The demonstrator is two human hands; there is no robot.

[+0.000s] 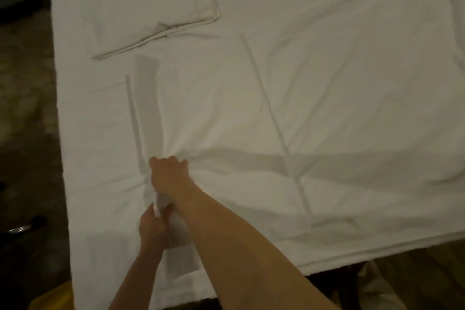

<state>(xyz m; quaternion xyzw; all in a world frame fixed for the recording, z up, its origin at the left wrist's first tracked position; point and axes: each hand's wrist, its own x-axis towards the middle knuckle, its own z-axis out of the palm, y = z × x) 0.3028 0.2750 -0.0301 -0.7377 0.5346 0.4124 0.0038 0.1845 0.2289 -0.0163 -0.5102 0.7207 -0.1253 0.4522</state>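
Observation:
A large white towel (226, 108) lies spread over a bed, with a long fold running from its far left part toward me. My right hand (169, 175) reaches across and grips a bunch of the cloth at that fold, fingers curled into it, and creases radiate from the grip. Just below, my left hand (151, 229) pinches the towel's raised near part between thumb and fingers. The two hands are close together, one above the other along the fold.
A folded white towel (141, 7) lies at the far left of the bed (352, 20). Dark patterned floor (27, 108) runs along the left side, with a small shiny object (20, 229) on it. Something yellow (55, 297) shows at the bottom left.

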